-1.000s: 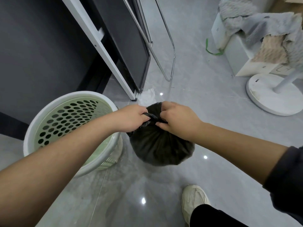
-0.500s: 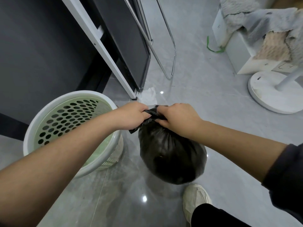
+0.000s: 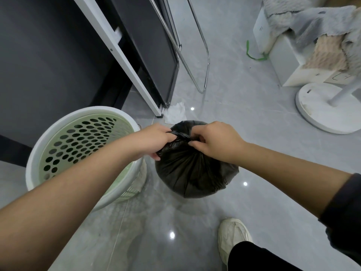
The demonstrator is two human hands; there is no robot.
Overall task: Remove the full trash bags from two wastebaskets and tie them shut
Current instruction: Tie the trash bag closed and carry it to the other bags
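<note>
A full black trash bag [image 3: 195, 173] hangs or stands just above the grey floor, right of a round green wastebasket [image 3: 82, 145] with a white rim and perforated wall. The basket holds no bag. My left hand [image 3: 154, 140] grips the gathered plastic at the bag's top from the left. My right hand [image 3: 216, 141] pinches the twisted neck from the right. The two hands sit close together over the bag's mouth, and the knot area between them is partly hidden by my fingers.
A dark panel with a white frame [image 3: 121, 55] leans at the left, with a chrome tube frame [image 3: 205, 61] behind it. A white paper scrap [image 3: 174, 112] lies on the floor. A round white fan base [image 3: 328, 108] and draped box [image 3: 293, 55] stand right. My shoe [image 3: 232, 235] is below.
The bag swung toward me and hung lower half a second ago; now it is back up and nearer the basket. Both hands kept their hold on the neck and shifted slightly.
</note>
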